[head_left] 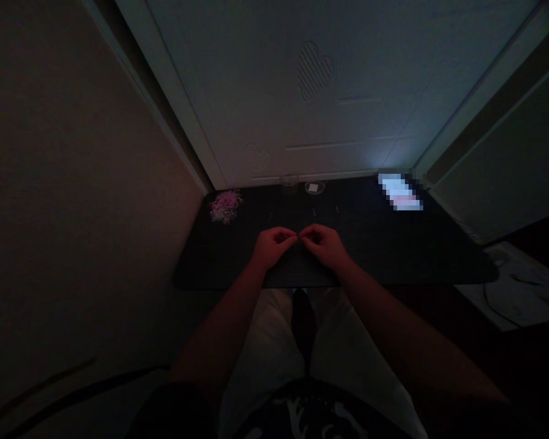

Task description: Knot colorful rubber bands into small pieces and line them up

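Above the front part of a dark table [224, 256], my left hand [273, 245] and my right hand [321, 244] meet fingertip to fingertip. Each one makes a pinch of thumb and forefinger. Whatever lies between the fingertips is too small and dark to name. Just beyond my right hand, a thin short strip [314, 212] lies on the table, with a second thin strip [337, 209] to its right. A round clear dish [315, 188] with a white square in it sits near the table's back edge, beside a clear cup-like container [289, 183].
A tangled pink and pale bundle of strands [226, 206] rests at the table's back left corner. At the back right a bright, pixelated screen-like object [400, 191] glows. A white panel with heart patterns [315, 72] rises behind the table; a wall [96, 183] stands at left.
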`<action>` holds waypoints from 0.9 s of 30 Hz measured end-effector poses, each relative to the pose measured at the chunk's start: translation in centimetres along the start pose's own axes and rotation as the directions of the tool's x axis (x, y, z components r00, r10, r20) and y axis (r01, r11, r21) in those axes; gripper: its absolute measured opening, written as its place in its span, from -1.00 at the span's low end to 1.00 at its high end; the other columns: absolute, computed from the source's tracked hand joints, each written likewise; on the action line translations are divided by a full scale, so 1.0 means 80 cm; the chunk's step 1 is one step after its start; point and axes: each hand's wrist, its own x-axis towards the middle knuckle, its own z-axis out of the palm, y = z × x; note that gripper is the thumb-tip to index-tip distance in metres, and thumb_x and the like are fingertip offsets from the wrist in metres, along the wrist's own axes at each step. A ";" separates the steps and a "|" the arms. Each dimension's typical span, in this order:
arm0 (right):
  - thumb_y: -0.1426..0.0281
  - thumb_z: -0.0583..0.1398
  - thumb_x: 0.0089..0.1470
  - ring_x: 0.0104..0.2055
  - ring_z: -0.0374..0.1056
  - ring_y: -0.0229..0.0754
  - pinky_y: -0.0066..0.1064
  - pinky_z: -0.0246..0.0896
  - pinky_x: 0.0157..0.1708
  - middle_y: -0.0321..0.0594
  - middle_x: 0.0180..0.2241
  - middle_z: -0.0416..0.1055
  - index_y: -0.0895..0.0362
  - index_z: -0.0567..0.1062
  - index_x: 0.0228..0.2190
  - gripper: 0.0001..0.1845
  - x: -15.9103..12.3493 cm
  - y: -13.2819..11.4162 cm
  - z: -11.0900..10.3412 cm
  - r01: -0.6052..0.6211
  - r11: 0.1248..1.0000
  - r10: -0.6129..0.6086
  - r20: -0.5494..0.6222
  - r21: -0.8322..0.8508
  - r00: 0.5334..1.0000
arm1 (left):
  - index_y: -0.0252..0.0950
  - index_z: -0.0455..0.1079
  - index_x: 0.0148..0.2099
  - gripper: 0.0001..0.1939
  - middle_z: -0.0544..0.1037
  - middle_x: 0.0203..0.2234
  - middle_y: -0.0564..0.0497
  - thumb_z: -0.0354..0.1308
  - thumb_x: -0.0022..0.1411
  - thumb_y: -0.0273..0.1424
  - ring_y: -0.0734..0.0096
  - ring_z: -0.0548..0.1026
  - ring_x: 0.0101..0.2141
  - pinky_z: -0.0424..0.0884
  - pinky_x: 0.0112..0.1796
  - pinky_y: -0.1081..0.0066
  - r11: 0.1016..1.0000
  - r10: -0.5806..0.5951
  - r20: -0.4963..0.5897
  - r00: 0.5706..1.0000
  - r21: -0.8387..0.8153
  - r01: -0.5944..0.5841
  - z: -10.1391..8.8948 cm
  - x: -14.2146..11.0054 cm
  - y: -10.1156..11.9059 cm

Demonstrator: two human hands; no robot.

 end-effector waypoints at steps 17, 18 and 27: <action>0.32 0.17 -0.07 -0.51 0.29 -0.27 -0.44 0.16 -0.51 -0.27 -0.55 0.41 0.15 0.48 -0.44 -0.84 0.000 -0.004 0.000 -0.019 1.000 0.020 0.023 -0.018 1.000 | -0.32 0.49 -0.31 -0.77 0.58 -0.44 -0.01 0.21 0.02 -0.27 0.44 0.49 -0.43 0.42 -0.36 0.43 0.999 0.013 0.016 1.000 0.048 -0.013 0.000 -0.002 0.005; 0.32 0.17 -0.06 -0.50 0.30 -0.27 -0.44 0.16 -0.50 -0.27 -0.54 0.41 0.15 0.48 -0.44 -0.84 0.000 -0.004 0.000 -0.015 1.000 0.015 0.025 -0.011 1.000 | -0.32 0.49 -0.31 -0.77 0.58 -0.44 -0.02 0.21 0.02 -0.27 0.44 0.49 -0.43 0.42 -0.36 0.43 0.999 0.012 0.011 1.000 0.053 -0.013 0.001 -0.001 0.005; 0.28 0.18 -0.06 -0.49 0.30 -0.25 -0.43 0.17 -0.49 -0.26 -0.54 0.41 0.15 0.49 -0.43 -0.81 0.002 0.002 0.000 -0.018 1.000 0.018 -0.001 0.010 1.000 | -0.32 0.49 -0.25 -0.74 0.58 -0.43 -0.04 0.18 0.05 -0.26 0.42 0.50 -0.42 0.42 -0.36 0.42 0.993 0.029 0.066 0.997 0.115 -0.037 0.004 0.000 0.002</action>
